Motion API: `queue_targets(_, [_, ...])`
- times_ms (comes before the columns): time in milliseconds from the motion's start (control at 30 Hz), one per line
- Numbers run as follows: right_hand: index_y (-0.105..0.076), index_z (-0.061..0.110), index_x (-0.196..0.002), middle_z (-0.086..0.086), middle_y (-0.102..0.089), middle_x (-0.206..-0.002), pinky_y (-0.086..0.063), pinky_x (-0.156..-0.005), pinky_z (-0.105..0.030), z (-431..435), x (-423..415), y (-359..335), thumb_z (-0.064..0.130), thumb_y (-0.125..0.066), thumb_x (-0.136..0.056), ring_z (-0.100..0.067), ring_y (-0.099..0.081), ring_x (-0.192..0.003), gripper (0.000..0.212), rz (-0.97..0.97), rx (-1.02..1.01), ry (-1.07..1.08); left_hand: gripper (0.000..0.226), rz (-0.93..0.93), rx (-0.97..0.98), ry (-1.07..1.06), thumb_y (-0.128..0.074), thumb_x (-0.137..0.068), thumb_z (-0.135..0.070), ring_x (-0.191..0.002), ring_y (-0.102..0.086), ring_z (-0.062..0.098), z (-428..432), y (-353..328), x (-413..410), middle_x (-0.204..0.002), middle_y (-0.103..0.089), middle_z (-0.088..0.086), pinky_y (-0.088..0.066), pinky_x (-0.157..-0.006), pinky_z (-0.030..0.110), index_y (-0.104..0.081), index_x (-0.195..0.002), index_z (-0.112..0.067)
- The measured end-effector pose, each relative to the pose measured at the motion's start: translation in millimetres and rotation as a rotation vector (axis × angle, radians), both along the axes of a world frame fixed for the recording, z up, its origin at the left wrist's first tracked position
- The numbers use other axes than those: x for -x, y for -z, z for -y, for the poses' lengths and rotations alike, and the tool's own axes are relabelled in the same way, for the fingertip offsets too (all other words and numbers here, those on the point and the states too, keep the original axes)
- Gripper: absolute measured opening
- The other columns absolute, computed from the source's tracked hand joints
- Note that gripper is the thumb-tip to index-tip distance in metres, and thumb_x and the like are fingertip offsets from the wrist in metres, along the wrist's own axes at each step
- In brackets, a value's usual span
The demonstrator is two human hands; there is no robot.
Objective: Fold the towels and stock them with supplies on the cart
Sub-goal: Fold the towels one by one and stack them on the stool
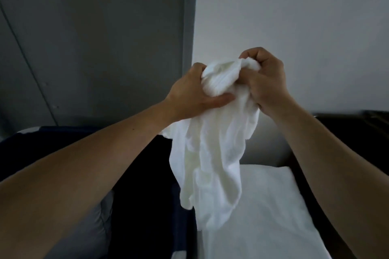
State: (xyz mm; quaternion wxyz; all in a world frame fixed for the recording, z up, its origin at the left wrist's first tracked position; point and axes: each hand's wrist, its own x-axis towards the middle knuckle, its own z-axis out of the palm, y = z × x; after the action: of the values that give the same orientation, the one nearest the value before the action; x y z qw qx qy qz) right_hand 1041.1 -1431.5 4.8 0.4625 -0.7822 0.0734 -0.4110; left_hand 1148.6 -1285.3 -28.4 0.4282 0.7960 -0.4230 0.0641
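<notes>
A crumpled white towel (212, 149) hangs in the air at the centre of the head view. My left hand (189, 92) grips its bunched top from the left, thumb under the fabric. My right hand (267, 80) is closed on the same bunched top from the right, close beside the left hand. The towel's loose end dangles down over a white flat surface (265, 216) below, which looks like more white linen.
A dark navy fabric bin or bag (147, 195) stands at lower left, beside the white surface. A dark edge (357, 128) runs along the right. A grey door (94, 38) and a white wall (294, 17) stand straight ahead.
</notes>
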Motion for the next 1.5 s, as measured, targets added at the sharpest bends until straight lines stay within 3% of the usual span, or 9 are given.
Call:
queue_targets(267, [-0.063,0.036,-0.098,0.013,-0.064,-0.093,-0.042,-0.069,-0.009,85,105,71,-0.002,-0.079,-0.07,-0.009,-0.061,-0.083,0.05,-0.305,0.219,0.123,0.061,-0.104,-0.314,0.177,-0.068,-0.079,-0.066,-0.09,-0.065,0.02,48,26,65,-0.101,-0.067,0.002,-0.055,-0.082,0.039,-0.062,-0.109,-0.013])
queue_targets(467, [-0.053,0.016,-0.141,0.0,-0.056,-0.135,-0.042,-0.106,-0.03,95,154,163,0.026,-0.081,-0.083,-0.018,-0.053,-0.125,0.065,-0.9,0.002,0.061,0.052,-0.65,-0.166,0.118,-0.069,-0.086,-0.054,-0.087,-0.071,0.03,61,52,75,-0.104,-0.073,0.015,-0.058,-0.087,0.045,-0.069,-0.107,-0.006])
queue_targets(600, [-0.046,0.034,-0.14,0.016,-0.06,-0.127,-0.046,-0.098,-0.025,58,148,146,0.068,-0.08,-0.062,-0.002,-0.057,-0.118,0.092,-0.702,-0.11,-0.046,0.056,-0.882,-0.108,0.175,-0.071,-0.084,-0.052,-0.095,-0.072,0.034,75,48,96,-0.105,-0.074,0.016,-0.057,-0.09,0.049,-0.068,-0.112,-0.004])
queue_targets(767, [-0.068,0.023,-0.083,0.004,-0.071,-0.082,-0.055,-0.062,-0.034,54,132,116,0.033,-0.077,-0.08,-0.018,-0.069,-0.074,0.014,-0.468,-0.14,0.191,0.035,-0.843,-0.082,0.448,-0.068,-0.092,-0.028,-0.1,-0.071,0.036,82,14,106,-0.109,-0.073,0.017,-0.06,-0.084,0.044,-0.067,-0.117,-0.003])
queue_targets(967, [-0.067,0.015,-0.067,0.002,-0.061,-0.056,-0.047,-0.06,-0.036,121,155,73,0.039,-0.065,-0.087,-0.021,-0.057,-0.058,0.031,-0.175,-0.243,0.35,0.024,-0.656,0.06,0.294,-0.069,-0.091,-0.024,-0.09,-0.073,0.034,68,-29,81,-0.101,-0.075,0.014,-0.06,-0.083,0.045,-0.072,-0.106,-0.006])
queue_targets(1133, [-0.068,0.019,-0.1,-0.001,-0.072,-0.093,-0.056,-0.071,-0.033,127,154,68,0.044,-0.075,-0.084,-0.018,-0.069,-0.083,0.031,-0.448,-0.114,0.133,0.044,-0.54,-0.004,0.183,-0.059,-0.095,-0.046,-0.086,-0.074,0.031,85,-33,98,-0.095,-0.076,0.011,-0.058,-0.086,0.044,-0.075,-0.098,-0.005])
queue_targets(1233, [-0.052,0.039,-0.12,0.019,-0.056,-0.116,-0.049,-0.082,-0.019,107,152,68,0.058,-0.077,-0.072,0.0,-0.058,-0.104,0.057,-0.254,0.062,0.093,0.049,-0.446,-0.057,0.087,-0.05,-0.095,-0.057,-0.08,-0.073,0.024,108,-28,119,-0.086,-0.076,0.004,-0.057,-0.073,0.035,-0.076,-0.09,-0.015])
queue_targets(1367, [-0.048,0.042,-0.119,0.021,-0.053,-0.117,-0.045,-0.075,-0.013,83,143,73,0.074,-0.069,-0.063,0.002,-0.057,-0.1,0.068,-0.268,0.215,-0.022,0.057,-0.522,-0.058,0.077,-0.044,-0.096,-0.061,-0.077,-0.072,0.022,124,-25,138,-0.081,-0.076,0.004,-0.057,-0.069,0.034,-0.074,-0.092,-0.013])
queue_targets(1500, [-0.055,0.037,-0.086,0.015,-0.064,-0.081,-0.047,-0.057,-0.014,87,134,75,0.046,-0.068,-0.087,-0.003,-0.061,-0.071,0.016,-0.224,0.102,0.037,0.056,-0.798,-0.095,0.186,-0.048,-0.096,-0.051,-0.084,-0.067,0.031,113,-22,140,-0.093,-0.072,0.019,-0.054,-0.087,0.042,-0.068,-0.095,0.001])
